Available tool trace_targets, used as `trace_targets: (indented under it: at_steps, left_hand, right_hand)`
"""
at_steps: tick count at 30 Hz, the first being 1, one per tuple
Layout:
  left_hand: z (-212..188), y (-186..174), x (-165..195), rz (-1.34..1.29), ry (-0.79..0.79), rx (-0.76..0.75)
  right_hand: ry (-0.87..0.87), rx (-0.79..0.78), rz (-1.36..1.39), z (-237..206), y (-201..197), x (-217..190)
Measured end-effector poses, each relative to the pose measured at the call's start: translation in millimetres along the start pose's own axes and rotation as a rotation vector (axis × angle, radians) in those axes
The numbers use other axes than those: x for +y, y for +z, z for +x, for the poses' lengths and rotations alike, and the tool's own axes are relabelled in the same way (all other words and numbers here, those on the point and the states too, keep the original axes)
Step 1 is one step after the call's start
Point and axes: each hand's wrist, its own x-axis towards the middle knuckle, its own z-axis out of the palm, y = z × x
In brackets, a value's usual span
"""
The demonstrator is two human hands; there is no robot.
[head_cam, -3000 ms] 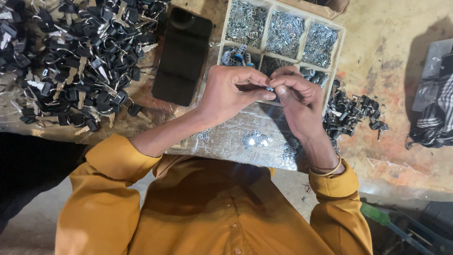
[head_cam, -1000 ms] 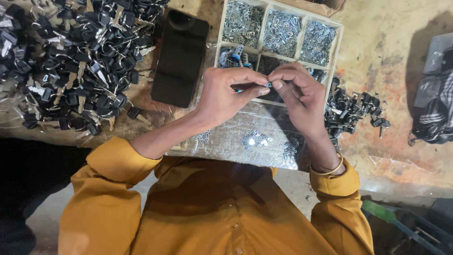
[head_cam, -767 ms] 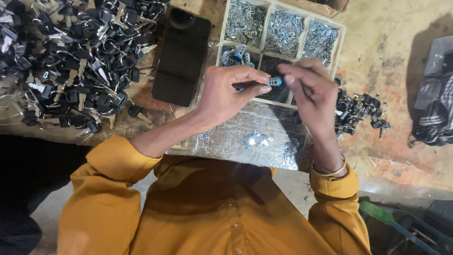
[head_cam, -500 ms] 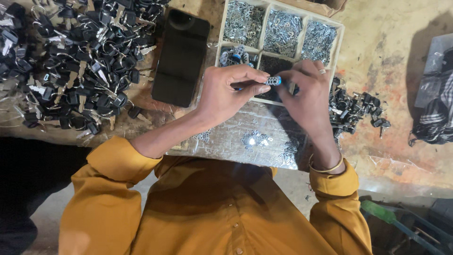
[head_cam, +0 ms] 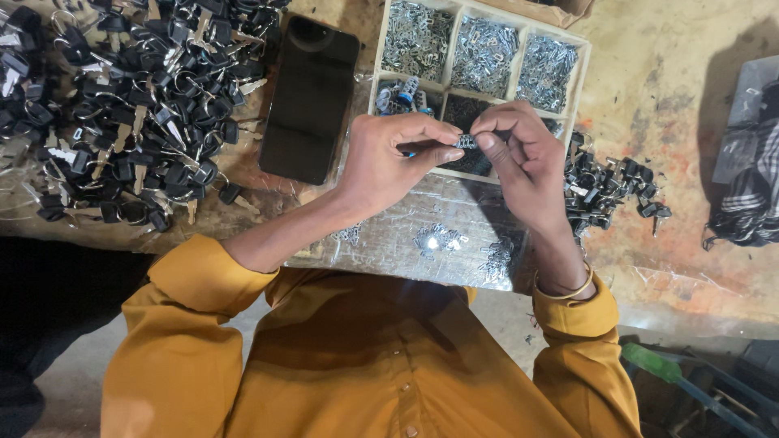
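My left hand (head_cam: 389, 162) pinches a small metal lock cylinder (head_cam: 466, 142) with a dark part behind it, held above the wooden tray (head_cam: 579, 73). The fingertips of my right hand (head_cam: 519, 158) meet the same cylinder from the right and press a tiny piece against it. Both hands hover over the tray's lower compartments, which hold blue-and-silver cylinders (head_cam: 402, 93) and dark small parts. The upper compartments are filled with small silvery metal pieces (head_cam: 484, 53). Loose silvery bits (head_cam: 438, 239) lie on the shiny sheet below my hands.
A black phone (head_cam: 308, 101) lies face up left of the tray. A large heap of black-headed keys (head_cam: 130, 105) covers the left of the bench. A smaller pile of black parts (head_cam: 608, 186) sits to the right. A checked cloth (head_cam: 751, 203) lies at the far right.
My right hand drew slightly away to the right, then came back to the cylinder. My left hand has stayed in place holding it.
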Motion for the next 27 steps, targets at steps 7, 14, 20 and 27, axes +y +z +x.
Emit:
trace_targets:
  at_steps: [7, 14, 20, 27]
  left_hand:
    - [-1.2, 0.1, 0.2, 0.010, 0.008, -0.002]
    - [-3.2, 1.1, -4.8, 0.058, 0.020, 0.007]
    - [-1.7, 1.7, -6.9, 0.022, 0.032, 0.019]
    - [-2.3, 1.1, -2.9, -0.038, -0.005, 0.011]
  right_hand:
    - [-0.012, 0.013, -0.041, 1.4, 4.6, -3.8]
    - [-0.096, -0.078, -0.318, 3.3, -7.2, -25.8]
    - [-0.151, 0.091, -0.811, 7.2, -1.4, -10.4]
    - [-0.122, 0.023, -0.853, 5.5, -5.4, -4.4]
